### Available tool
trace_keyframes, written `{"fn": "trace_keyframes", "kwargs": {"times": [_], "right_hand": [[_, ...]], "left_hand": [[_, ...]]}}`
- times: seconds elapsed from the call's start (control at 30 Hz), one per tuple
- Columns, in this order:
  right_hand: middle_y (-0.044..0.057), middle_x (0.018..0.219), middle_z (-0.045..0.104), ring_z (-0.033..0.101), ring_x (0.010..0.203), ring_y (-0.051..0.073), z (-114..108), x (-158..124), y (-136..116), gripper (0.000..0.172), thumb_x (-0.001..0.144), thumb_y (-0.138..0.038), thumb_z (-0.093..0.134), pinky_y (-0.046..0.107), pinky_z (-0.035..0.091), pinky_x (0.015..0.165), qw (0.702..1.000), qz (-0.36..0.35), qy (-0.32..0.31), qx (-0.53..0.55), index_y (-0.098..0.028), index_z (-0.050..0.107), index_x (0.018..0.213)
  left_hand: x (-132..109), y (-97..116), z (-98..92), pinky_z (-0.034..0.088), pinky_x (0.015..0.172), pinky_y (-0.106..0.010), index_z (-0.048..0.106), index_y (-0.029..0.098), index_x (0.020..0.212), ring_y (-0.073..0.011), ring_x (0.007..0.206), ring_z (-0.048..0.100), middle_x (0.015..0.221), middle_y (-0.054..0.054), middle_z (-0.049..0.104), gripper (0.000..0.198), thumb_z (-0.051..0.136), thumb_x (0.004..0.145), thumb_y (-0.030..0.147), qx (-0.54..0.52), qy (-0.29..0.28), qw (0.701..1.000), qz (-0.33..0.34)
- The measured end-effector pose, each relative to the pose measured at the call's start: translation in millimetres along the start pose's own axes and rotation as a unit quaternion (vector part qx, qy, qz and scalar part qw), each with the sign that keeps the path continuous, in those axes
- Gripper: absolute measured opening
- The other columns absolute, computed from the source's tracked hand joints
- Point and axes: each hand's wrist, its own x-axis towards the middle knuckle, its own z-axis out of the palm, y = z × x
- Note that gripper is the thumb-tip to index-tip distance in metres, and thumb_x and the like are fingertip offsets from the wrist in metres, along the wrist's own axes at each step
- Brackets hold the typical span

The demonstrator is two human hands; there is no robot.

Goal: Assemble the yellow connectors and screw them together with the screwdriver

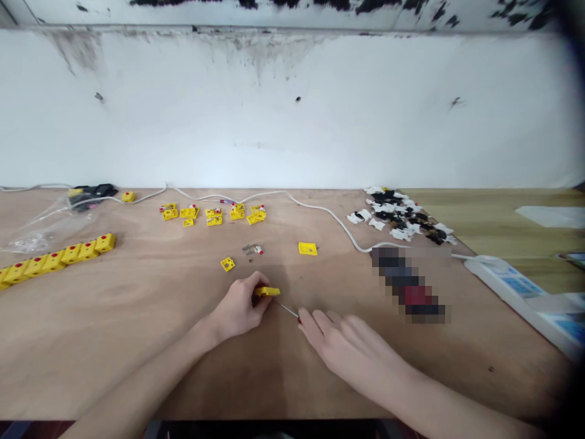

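My left hand [242,306] pinches a flat yellow plastic casing part [267,292] just above the table. In my right hand [336,338] is a thin screwdriver [288,310], its handle mostly hidden in my fingers. The metal shaft points up and left, its tip close to the casing part; I cannot tell whether they touch. Beyond my left hand lie a small yellow piece with a round hole [227,264] and some loose metal parts with a red-and-white bit [253,249]. A yellow rectangular cover [308,249] lies farther to the right.
Several opened yellow casings [214,217] stand along the back. At left runs a row of yellow boxes with red buttons [55,261], near a clear plastic bag [41,235]. A white cable [320,207] leads to a power strip [516,286]. Black and white scraps [397,213] are heaped back right.
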Motion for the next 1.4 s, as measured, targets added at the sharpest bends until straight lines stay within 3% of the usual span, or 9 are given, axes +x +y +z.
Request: {"fn": "trace_keyframes", "kwargs": {"times": [0.13,0.2,0.37,0.5,0.63,0.83,1.0,1.2,1.4], "right_hand": [[0.008,0.076,0.067,0.062,0.055,0.021,14,7,-17,0.023,0.095,-0.008,0.046,0.032,0.037,0.047,0.997,0.053,0.035,0.051,-0.008,0.061,0.113],[0.006,0.070,0.066,0.063,0.053,0.021,21,9,-21,0.020,0.101,-0.015,0.042,0.032,0.035,0.045,0.989,0.095,0.061,0.099,-0.011,0.062,0.103],[0.007,0.077,0.073,0.070,0.059,0.021,35,16,-9,0.024,0.104,-0.023,0.038,0.030,0.043,0.050,0.935,0.209,0.121,0.261,-0.015,0.060,0.107],[0.008,0.094,0.075,0.073,0.080,0.022,45,34,9,0.021,0.103,-0.025,0.042,0.031,0.054,0.067,0.872,0.227,0.169,0.400,-0.018,0.059,0.115],[0.009,0.101,0.072,0.071,0.086,0.021,57,52,15,0.021,0.101,-0.022,0.043,0.034,0.057,0.077,0.841,0.190,0.184,0.471,-0.019,0.057,0.117],[0.009,0.106,0.073,0.072,0.092,0.020,73,53,8,0.025,0.100,-0.020,0.047,0.033,0.059,0.079,0.806,0.154,0.234,0.522,-0.020,0.060,0.121],[0.008,0.099,0.075,0.073,0.083,0.018,75,50,5,0.024,0.098,-0.017,0.051,0.029,0.059,0.073,0.805,0.134,0.284,0.504,-0.019,0.063,0.118],[0.007,0.093,0.076,0.074,0.078,0.018,75,50,-4,0.029,0.100,-0.017,0.047,0.029,0.061,0.071,0.858,0.097,0.262,0.430,-0.017,0.061,0.125],[0.008,0.094,0.077,0.075,0.076,0.018,75,53,-14,0.030,0.101,-0.019,0.046,0.029,0.062,0.075,0.865,0.089,0.266,0.417,-0.018,0.062,0.127]], "left_hand": [[0,1,1.0,0.049,0.063,-0.027,0.062,0.018,0.120,-0.0160,0.068,0.062,0.081,-0.003,0.070,0.033,0.062,0.087,0.024,-0.065,0.035,0.996,-0.047],[2,1,-0.7,0.052,0.068,-0.028,0.065,0.017,0.109,-0.0174,0.075,0.065,0.086,-0.005,0.071,0.025,0.065,0.087,0.029,-0.133,0.058,0.987,-0.074],[13,-3,-14.0,0.058,0.074,-0.034,0.047,0.019,0.089,-0.0213,0.084,0.072,0.095,-0.008,0.074,0.036,0.079,0.076,0.031,-0.372,0.098,0.905,-0.181],[17,-7,-28.0,0.057,0.091,-0.041,0.051,0.019,0.111,-0.0233,0.095,0.074,0.107,-0.010,0.073,0.041,0.075,0.078,0.021,-0.494,0.063,0.846,-0.191],[17,-8,-35.7,0.047,0.109,-0.040,0.059,0.017,0.114,-0.0236,0.115,0.066,0.118,-0.011,0.069,0.035,0.068,0.080,0.016,-0.545,0.008,0.824,-0.154],[18,-10,-32.4,0.054,0.070,-0.034,0.052,0.024,0.114,-0.0170,0.072,0.067,0.101,-0.008,0.069,0.031,0.053,0.095,0.049,-0.556,-0.011,0.813,-0.171],[20,-15,-27.1,0.043,0.059,-0.026,0.058,0.019,0.105,-0.0129,0.061,0.054,0.081,-0.005,0.063,0.025,0.049,0.091,0.037,-0.560,0.051,0.808,-0.176],[18,-16,-18.7,0.024,0.046,-0.023,0.059,0.015,0.069,-0.0092,0.045,0.033,0.052,0.003,0.039,0.041,0.047,0.087,0.050,-0.432,0.162,0.874,-0.154],[11,-14,-10.8,0.030,0.047,-0.023,0.060,0.016,0.068,-0.0109,0.048,0.043,0.052,0.002,0.048,0.030,0.048,0.084,0.038,-0.334,0.201,0.913,-0.119]]}}
